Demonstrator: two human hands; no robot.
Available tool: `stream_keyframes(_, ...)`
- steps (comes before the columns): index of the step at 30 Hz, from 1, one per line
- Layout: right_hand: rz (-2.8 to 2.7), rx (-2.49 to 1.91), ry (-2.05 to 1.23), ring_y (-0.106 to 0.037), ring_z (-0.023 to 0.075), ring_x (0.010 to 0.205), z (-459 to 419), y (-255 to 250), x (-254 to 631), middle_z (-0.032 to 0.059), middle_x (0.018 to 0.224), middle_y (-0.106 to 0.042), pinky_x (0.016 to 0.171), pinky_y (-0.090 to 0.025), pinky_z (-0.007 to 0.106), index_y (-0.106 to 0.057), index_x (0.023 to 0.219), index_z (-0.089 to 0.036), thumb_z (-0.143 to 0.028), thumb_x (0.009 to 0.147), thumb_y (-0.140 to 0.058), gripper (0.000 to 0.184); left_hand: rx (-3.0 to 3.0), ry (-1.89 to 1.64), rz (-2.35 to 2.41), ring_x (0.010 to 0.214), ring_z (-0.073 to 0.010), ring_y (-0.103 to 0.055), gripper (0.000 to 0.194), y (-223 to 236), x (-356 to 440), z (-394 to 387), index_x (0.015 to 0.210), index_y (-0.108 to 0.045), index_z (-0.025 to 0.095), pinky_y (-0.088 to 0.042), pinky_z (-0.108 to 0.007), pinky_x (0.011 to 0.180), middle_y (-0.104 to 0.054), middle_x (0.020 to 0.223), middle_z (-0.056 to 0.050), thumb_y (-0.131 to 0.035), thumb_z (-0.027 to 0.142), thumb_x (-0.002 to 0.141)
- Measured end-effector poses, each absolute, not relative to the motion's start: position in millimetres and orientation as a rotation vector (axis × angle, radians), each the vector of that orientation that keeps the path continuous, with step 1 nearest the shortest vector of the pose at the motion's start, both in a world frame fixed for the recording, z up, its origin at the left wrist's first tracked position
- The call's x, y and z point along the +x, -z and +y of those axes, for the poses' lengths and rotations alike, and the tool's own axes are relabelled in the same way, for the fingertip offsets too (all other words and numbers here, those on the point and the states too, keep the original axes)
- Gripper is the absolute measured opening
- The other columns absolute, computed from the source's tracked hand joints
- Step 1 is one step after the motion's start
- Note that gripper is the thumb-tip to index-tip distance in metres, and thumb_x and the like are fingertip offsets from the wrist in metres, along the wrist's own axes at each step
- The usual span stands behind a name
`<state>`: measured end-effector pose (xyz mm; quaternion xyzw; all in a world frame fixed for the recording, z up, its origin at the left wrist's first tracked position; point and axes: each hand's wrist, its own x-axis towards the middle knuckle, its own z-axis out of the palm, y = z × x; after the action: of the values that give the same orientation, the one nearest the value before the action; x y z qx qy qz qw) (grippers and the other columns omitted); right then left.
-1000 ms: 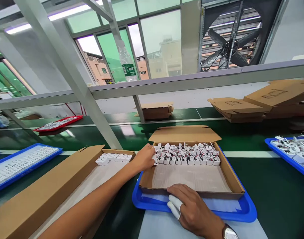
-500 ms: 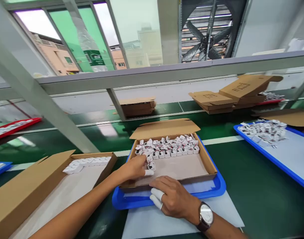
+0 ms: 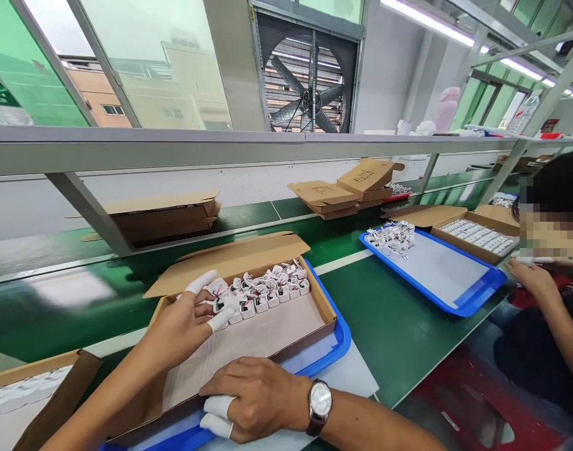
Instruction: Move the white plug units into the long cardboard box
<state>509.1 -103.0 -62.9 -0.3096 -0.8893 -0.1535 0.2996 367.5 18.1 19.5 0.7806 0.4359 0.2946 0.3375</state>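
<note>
- Pinching a wired white piece (image 3: 219,289), as it seems in the head view, the grip of the left hand (image 3: 180,329) has thumb and fingers around it, at the left end of the crowded wired pieces (image 3: 273,297), inside the cardboard box (image 3: 309,339).
- Thin wires lie tangled around these fingers, so one of them could catch; a careless lift might then pull a neighbour piece out of the row or strain a wire.
- The white finger covers could make the hold slippery, and the piece might turn or drop.
- The right hand (image 3: 262,398) rests on the near wall of the box, its fingers close together; whether this grip presses the wall between thumb and fingers, one cannot tell.
- If it pushes too hard, the cardboard wall could bend, or the box could slide on the blue tray (image 3: 345,341), which lies partly over a pale sheet (image 3: 356,374) on the green table (image 3: 384,338).
- The raised lid flap (image 3: 239,252) stands near the left fingers; a knock could jolt the row.
</note>
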Motion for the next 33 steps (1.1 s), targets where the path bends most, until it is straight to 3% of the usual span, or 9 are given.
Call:
stream_keyframes(2, -2.338, -0.81, 0.399, -0.071, 0.0163, 0.097, -102, 65, 508, 0.0042, 0.115, -0.077, 0.085, -0.058, 0.029, -0.07, 0.088, -0.017, -0.036, 0.102, -0.051, 0.03, 1.731, -0.965, 0.964, 0.089, -0.0264, -0.072, 0.085, -35, 374, 0, 0.133, -0.05, 0.023, -0.062, -0.041, 0.08, -0.069, 0.113, -0.008, -0.084, 0.041, 0.057)
stream_keyframes(6, -2.258, -0.781, 0.339, -0.071, 0.0187, 0.098, -103, 68, 507, 0.0085, 0.113, -0.075, 0.089, -0.058, 0.031, -0.069, 0.091, -0.015, -0.032, 0.099, -0.057, 0.022, 1.534, -1.053, 0.933, 0.108, -0.0297, -0.07, 0.095, -40, 376, -42, 0.138, -0.05, 0.024, -0.06, -0.042, 0.093, -0.068, 0.121, -0.011, -0.091, 0.041, 0.054)
stream_keyframes(9, -2.112, -0.735, 0.203, -0.07, 0.022, 0.101, -108, 63, 508, 0.0131, 0.11, -0.074, 0.091, -0.059, 0.035, -0.068, 0.105, -0.011, -0.022, 0.095, -0.059, 0.017, 1.419, -1.027, 0.945, 0.11, -0.0328, -0.07, 0.088, -24, 366, -59, 0.128, -0.06, 0.02, -0.059, -0.045, 0.097, -0.072, 0.115, -0.013, -0.093, 0.047, 0.05)
stream_keyframes(12, -1.878, -0.764, -0.109, -0.069, 0.0214, 0.105, -111, 51, 513, 0.0143, 0.113, -0.072, 0.092, -0.059, 0.036, -0.066, 0.12, -0.013, -0.013, 0.095, -0.051, 0.028, 1.346, -1.017, 0.884, 0.108, -0.0346, -0.07, 0.067, -8, 350, -63, 0.108, -0.068, 0.017, -0.058, -0.046, 0.097, -0.075, 0.109, -0.013, -0.092, 0.05, 0.055)
stream_keyframes(15, -1.543, -0.865, -0.539, -0.07, 0.0209, 0.105, -105, 40, 522, 0.012, 0.114, -0.073, 0.095, -0.058, 0.038, -0.068, 0.12, -0.018, -0.024, 0.1, -0.05, 0.028, 1.345, -1.0, 0.765, 0.111, -0.0341, -0.069, 0.053, -1, 335, -64, 0.101, -0.07, 0.018, -0.056, -0.046, 0.101, -0.074, 0.113, -0.012, -0.091, 0.045, 0.062)
stream_keyframes(20, -1.307, -0.867, -1.04, -0.073, 0.0223, 0.087, -84, 25, 537, 0.0103, 0.1, -0.077, 0.085, -0.061, 0.04, -0.077, 0.11, -0.02, -0.048, 0.099, -0.056, 0.037, 1.409, -0.853, 0.595, 0.119, -0.0324, -0.065, 0.052, -3, 324, -72, 0.121, -0.07, 0.018, -0.049, -0.048, 0.109, -0.072, 0.122, -0.012, -0.083, 0.041, 0.076)
stream_keyframes(23, -1.347, -0.865, -1.167, -0.071, 0.02, 0.078, -78, 16, 540, 0.0082, 0.091, -0.076, 0.079, -0.06, 0.037, -0.08, 0.104, -0.02, -0.053, 0.097, -0.057, 0.04, 1.455, -0.756, 0.574, 0.118, -0.0292, -0.065, 0.05, 0, 324, -76, 0.129, -0.067, 0.018, -0.049, -0.045, 0.109, -0.072, 0.122, -0.011, -0.078, 0.034, 0.083)
stream_keyframes(27, -1.454, -0.879, -1.249, -0.067, 0.0165, 0.076, -80, 8, 539, 0.0029, 0.083, -0.071, 0.079, -0.056, 0.032, -0.082, 0.097, -0.022, -0.042, 0.088, -0.075, 0.023, 1.662, -0.831, 0.635, 0.109, -0.0226, -0.065, 0.039, 15, 322, -73, 0.131, -0.066, 0.023, -0.052, -0.038, 0.103, -0.069, 0.119, -0.008, -0.066, 0.024, 0.091)
stream_keyframes(33, -1.604, -0.86, -0.967, -0.063, 0.0143, 0.082, -87, 16, 534, 0.0003, 0.088, -0.066, 0.078, -0.053, 0.028, -0.079, 0.106, -0.03, -0.026, 0.088, -0.076, 0.018, 1.738, -0.958, 0.651, 0.092, -0.019, -0.063, 0.042, 31, 316, -70, 0.13, -0.066, 0.025, -0.058, -0.032, 0.086, -0.063, 0.107, -0.006, -0.072, 0.025, 0.088)
